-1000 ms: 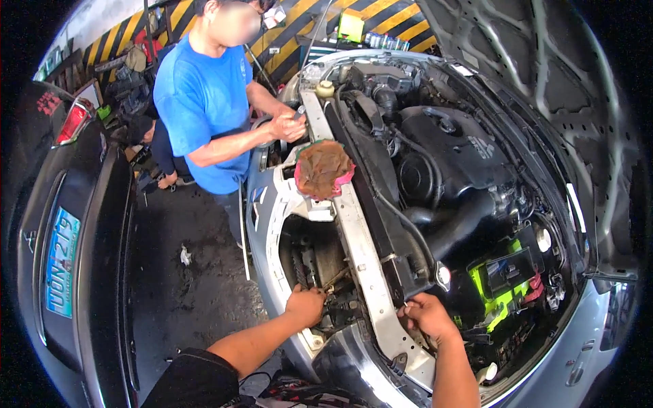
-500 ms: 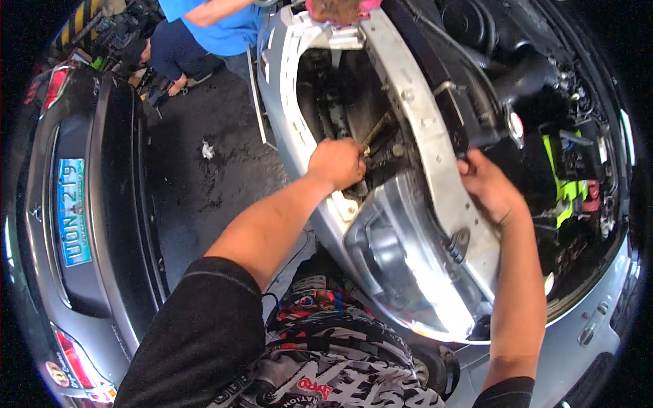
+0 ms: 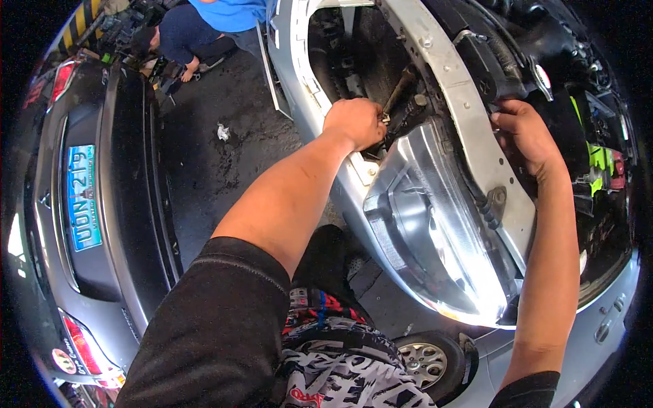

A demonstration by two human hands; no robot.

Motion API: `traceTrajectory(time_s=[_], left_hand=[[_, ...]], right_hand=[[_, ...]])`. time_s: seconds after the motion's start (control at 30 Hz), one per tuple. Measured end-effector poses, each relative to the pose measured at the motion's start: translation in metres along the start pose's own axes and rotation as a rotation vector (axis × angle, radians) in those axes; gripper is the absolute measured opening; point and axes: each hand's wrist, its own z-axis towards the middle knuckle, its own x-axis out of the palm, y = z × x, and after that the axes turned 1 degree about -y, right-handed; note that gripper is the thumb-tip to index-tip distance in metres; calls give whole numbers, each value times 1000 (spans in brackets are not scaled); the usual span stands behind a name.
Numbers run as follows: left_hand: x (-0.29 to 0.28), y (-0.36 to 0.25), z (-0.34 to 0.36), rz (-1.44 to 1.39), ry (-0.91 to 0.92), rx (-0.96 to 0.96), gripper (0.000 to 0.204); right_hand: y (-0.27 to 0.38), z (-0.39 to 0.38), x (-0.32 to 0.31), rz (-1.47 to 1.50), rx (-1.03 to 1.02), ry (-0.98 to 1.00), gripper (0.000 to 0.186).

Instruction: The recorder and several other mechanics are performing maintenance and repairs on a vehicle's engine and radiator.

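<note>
My left hand (image 3: 355, 124) reaches into the front opening (image 3: 343, 58) of a silver car, just above the clear headlight (image 3: 435, 238); its fingers curl by a small brass-coloured piece (image 3: 385, 118), and what they grip is hidden. My right hand (image 3: 527, 136) is on the far side of the pale metal crossmember (image 3: 466, 95), fingers curled at a hidden spot beside a black housing (image 3: 500, 81). A bracket (image 3: 496, 201) sits on the crossmember between the headlight and my right forearm.
A dark car's rear (image 3: 112, 204) is on the left. A co-worker in blue (image 3: 231, 13) stands at the top; another person (image 3: 187, 44) crouches behind. A white scrap (image 3: 223, 131) lies on the dark floor. A wheel (image 3: 425, 364) shows below the headlight.
My view has tilted down towards the headlight and lower body of the car, leaving only the blue co-worker's lower part visible. Both hands remain at about the same spots on the car.
</note>
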Motion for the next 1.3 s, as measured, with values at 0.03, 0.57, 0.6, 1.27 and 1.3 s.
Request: traceTrajectory(time_s=[0.03, 0.57, 0.6, 1.27, 1.3], left_hand=[[-1, -1, 0, -13, -6, -11, 30], [-6, 2, 7, -10, -4, 104, 25], [-11, 4, 6, -28, 23, 85, 25], [-35, 7, 17, 16, 319, 120, 31], [-32, 9, 17, 23, 311, 115, 31]], right_hand=[[-1, 0, 3, 1, 0, 0, 20], [18, -4, 13, 93, 96, 46, 3], [27, -4, 18, 63, 139, 54, 10], [13, 4, 16, 195, 171, 74, 12], [26, 4, 19, 202, 215, 44, 9]])
